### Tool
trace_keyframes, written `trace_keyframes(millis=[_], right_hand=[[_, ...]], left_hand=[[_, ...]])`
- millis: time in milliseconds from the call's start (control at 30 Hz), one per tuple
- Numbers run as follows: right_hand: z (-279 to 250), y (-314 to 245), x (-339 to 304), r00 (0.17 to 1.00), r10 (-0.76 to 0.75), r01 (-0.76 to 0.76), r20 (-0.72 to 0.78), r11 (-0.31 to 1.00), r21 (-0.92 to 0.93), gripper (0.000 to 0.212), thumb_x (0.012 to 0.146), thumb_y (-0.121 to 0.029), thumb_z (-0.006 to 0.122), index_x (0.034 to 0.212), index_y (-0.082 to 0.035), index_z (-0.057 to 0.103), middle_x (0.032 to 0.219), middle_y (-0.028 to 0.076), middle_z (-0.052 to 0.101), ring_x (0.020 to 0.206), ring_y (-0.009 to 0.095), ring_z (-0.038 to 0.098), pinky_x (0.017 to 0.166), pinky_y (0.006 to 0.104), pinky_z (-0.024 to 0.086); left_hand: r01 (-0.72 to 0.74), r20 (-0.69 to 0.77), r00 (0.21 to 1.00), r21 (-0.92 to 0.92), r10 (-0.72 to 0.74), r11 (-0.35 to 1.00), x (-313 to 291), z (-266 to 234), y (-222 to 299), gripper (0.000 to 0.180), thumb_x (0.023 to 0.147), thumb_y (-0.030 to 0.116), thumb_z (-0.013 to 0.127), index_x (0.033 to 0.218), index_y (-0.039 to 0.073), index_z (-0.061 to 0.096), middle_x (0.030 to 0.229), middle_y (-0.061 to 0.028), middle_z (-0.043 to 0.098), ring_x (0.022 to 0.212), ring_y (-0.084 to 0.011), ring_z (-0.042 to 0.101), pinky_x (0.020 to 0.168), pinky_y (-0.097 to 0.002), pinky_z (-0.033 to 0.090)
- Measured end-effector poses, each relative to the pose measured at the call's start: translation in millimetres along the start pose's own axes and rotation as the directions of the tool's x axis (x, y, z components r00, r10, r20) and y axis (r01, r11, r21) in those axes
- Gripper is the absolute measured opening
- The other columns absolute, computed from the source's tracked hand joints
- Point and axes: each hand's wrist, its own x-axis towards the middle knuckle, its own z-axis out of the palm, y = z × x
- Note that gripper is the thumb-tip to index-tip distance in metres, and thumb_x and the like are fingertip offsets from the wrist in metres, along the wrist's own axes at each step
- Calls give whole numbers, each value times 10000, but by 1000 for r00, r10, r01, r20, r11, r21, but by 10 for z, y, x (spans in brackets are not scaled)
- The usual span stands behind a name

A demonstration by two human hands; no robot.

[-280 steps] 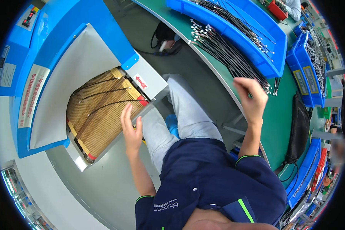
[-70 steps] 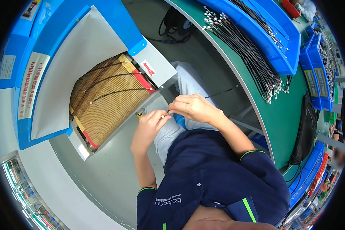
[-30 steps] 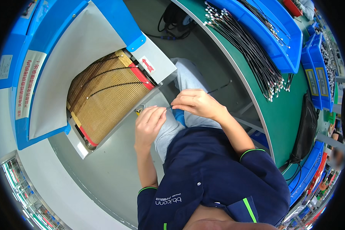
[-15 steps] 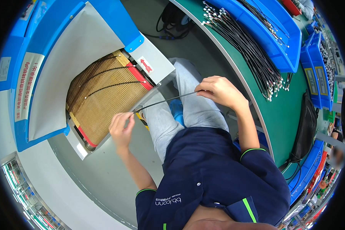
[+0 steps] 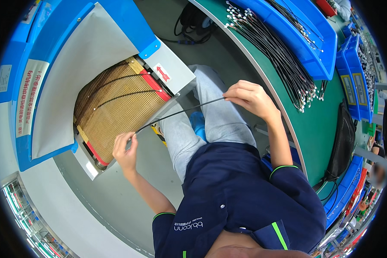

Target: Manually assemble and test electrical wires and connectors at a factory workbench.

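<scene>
A thin black cable [image 5: 180, 112] is stretched between my two hands above my lap. My left hand [image 5: 125, 150] pinches its lower left end, close to the front edge of the mesh conveyor belt [image 5: 129, 105]. At the upper right end, my right hand [image 5: 250, 98] grips the cable between thumb and fingers. The cable's tips are hidden in my fingers. Several black cables with small white ends lie on the tan mesh, among them a front cable [image 5: 127, 95].
The belt runs into a blue and white machine [image 5: 56, 86] at the left. On the right, a green table [image 5: 307, 129] holds a large bundle of black cables [image 5: 275, 56], a blue bin [image 5: 329, 56] and a black pouch [image 5: 342, 148]. A dark coiled cord [image 5: 193, 21] lies beyond.
My left hand has moved left and slightly down, and my right hand a little to the right. A longer stretch of cable now shows between them.
</scene>
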Motion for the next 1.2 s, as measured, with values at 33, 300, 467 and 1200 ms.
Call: trace_keyframes(millis=[33,300,467,1200], right_hand=[[5,-2,-6,1000,1,-1,0,1000,-2,155,715,-39,688,865,-38,646,792,59,623,727,209,608,618,296,494],[-12,18,19,957,-292,287,-9,947,-146,217,642,-24,669,858,-18,647,822,67,624,664,188,605,561,283,502],[-38,-3,61,913,-408,391,-28,890,-234,233,618,-37,658,849,-15,642,843,81,616,682,194,591,566,282,505],[76,94,-5,945,-327,324,-14,940,-112,229,686,-49,606,913,-23,625,848,71,613,727,211,618,586,299,521]], left_hand=[[6,-16,1000,-9,-7,1000,-8,-3,-17,115,683,-50,671,782,-7,631,740,-76,629,699,-199,593,634,-287,479],[57,32,998,-25,-56,998,-58,-64,-44,108,682,-45,670,774,-2,632,727,-71,625,685,-189,588,628,-278,470],[42,69,997,-55,-38,998,-44,-62,2,116,674,-45,676,773,-3,632,728,-70,625,688,-187,588,625,-276,470],[82,109,992,-104,-71,991,-106,-184,-35,133,657,-79,666,769,-18,626,719,-81,619,673,-181,589,610,-267,469]])
